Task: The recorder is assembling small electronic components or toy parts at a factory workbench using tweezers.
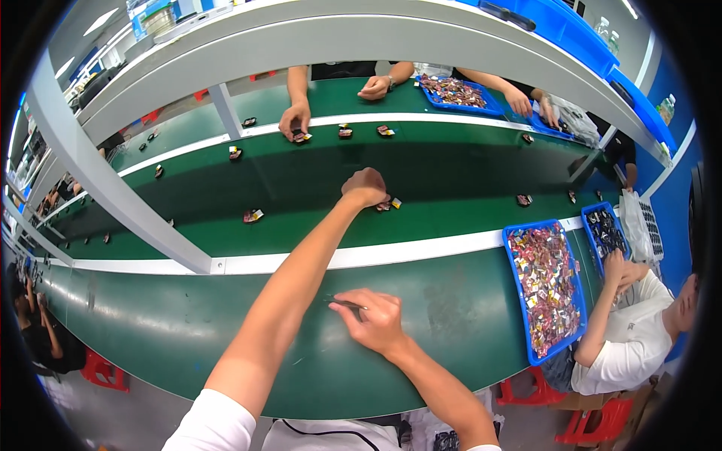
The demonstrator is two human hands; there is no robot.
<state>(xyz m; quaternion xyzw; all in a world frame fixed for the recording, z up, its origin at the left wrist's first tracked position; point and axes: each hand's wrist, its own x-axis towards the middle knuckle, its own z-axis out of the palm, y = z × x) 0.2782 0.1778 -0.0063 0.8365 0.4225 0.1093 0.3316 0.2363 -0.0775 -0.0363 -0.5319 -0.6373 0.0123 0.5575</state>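
My left hand (pixel 365 186) reaches out over the green conveyor belt. Its fingers are closed down at a small dark part with a yellow-and-white tab (pixel 388 204), and the hand partly covers that part. Nearer to me, my right hand (pixel 376 319) is closed around a pair of thin tweezers (pixel 348 304), tips pointing left, just above the green worktop (pixel 444 331). Similar small tabbed parts lie on the belt, one to the left (pixel 253 216) and another to the right (pixel 524 200).
A blue tray (pixel 535 353) heaped with small reddish pieces stands at the right, with a smaller blue tray (pixel 602 207) of black parts behind it. A co-worker in white (pixel 624 338) sits there. Across the belt, other people's hands (pixel 295 120) handle parts. A white rail (pixel 406 252) edges the belt.
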